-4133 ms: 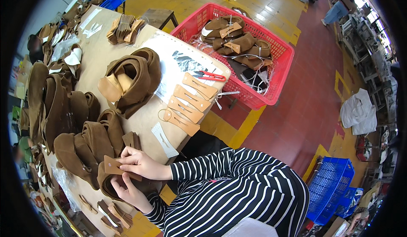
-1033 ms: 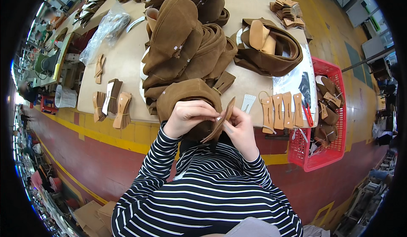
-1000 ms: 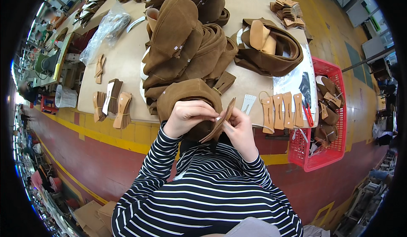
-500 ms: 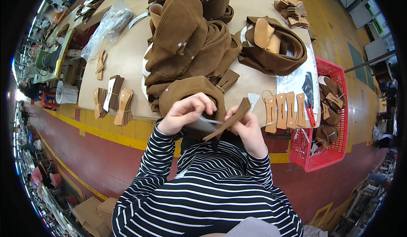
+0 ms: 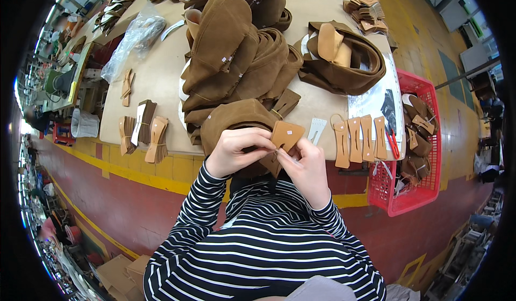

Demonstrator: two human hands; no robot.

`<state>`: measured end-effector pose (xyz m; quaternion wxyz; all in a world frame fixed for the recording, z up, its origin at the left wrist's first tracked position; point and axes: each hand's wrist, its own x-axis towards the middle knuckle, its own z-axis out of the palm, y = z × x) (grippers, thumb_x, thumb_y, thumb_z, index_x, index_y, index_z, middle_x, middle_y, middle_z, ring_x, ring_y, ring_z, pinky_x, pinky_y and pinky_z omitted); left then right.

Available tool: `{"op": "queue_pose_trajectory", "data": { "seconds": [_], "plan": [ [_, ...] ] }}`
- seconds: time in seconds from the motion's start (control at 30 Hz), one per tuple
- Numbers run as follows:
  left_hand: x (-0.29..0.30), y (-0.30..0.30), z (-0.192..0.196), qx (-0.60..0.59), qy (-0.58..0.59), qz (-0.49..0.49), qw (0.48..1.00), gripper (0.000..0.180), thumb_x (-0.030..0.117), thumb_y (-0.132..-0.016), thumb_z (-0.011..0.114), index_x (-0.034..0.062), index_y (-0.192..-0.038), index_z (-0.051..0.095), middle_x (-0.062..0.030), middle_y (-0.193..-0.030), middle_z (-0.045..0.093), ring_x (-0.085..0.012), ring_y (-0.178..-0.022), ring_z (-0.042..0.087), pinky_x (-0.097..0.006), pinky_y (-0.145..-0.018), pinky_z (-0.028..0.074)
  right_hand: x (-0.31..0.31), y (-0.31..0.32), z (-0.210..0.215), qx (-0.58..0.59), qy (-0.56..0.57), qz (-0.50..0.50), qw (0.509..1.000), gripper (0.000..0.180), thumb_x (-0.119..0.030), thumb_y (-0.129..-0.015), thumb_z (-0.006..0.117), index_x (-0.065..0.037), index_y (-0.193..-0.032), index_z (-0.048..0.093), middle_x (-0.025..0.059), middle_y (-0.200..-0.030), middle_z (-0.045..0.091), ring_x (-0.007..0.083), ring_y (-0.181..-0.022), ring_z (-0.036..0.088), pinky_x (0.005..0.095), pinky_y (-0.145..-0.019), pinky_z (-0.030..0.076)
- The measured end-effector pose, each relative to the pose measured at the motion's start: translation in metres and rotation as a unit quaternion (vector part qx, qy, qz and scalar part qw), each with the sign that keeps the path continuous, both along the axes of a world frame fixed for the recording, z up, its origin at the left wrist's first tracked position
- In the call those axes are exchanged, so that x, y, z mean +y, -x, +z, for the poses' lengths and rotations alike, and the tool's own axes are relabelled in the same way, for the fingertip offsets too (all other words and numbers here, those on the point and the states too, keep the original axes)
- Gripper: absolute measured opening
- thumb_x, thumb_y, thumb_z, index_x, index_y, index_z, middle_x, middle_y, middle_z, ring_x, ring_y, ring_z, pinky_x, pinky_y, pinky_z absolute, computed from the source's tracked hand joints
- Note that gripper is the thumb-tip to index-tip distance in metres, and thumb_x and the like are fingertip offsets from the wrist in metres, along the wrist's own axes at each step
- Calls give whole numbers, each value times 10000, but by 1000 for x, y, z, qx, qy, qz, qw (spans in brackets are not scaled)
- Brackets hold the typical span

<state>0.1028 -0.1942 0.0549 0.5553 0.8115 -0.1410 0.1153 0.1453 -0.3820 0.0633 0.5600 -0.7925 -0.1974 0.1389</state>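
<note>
Both hands work at the near edge of the worktop [image 5: 161,80], directly in front of the person's striped sleeves. The left hand [image 5: 236,150] has its fingers curled together and pinches the lower left edge of a small tan leather piece [image 5: 286,135]. The right hand [image 5: 307,167] is likewise closed, its fingertips gripping the same piece from below and to the right. The leather piece is flat, roughly rectangular, with small cut-outs, and is held tilted just above the worktop edge, in front of a folded brown suede boot upper [image 5: 236,119].

Behind that upper lies a large heap of brown suede uppers [image 5: 236,59]. To the right of the held piece a pale tag [image 5: 316,130] lies on the worktop, and beyond it a row of tan leather straps [image 5: 359,139] lies side by side. A red plastic basket [image 5: 424,193] holding brown pieces stands off the right end of the worktop. To the left of the heap lie stacks of cut leather pieces [image 5: 145,134], and farther back a clear plastic bag [image 5: 131,40].
</note>
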Motion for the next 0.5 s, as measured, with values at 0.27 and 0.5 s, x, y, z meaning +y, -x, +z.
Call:
{"op": "queue_pose_trajectory", "data": {
  "seconds": [0.27, 0.5],
  "plan": [
    [-9, 0, -6, 55, 42, 36, 997, 422, -17, -734, 736, -19, -1111, 548, -63, -926, 628, -115, -759, 636, -242, -705, 529, -10, 5, 8, 5, 8, 77, 997, 156, -111, -878, 659, 35, -912, 615, 164, -721, 610, 246, -577, 597, 329, -539, 459],
    [0, 5, -6, 81, 24, 10, 996, 498, -11, -738, 721, 5, -1181, 495, -63, -886, 626, -105, -677, 567, -225, -642, 503, 3, 9, 0, -1, -55, 49, 997, 187, -143, -875, 677, 33, -864, 619, 141, -683, 591, 231, -534, 545, 320, -503, 412]
  ]
}}
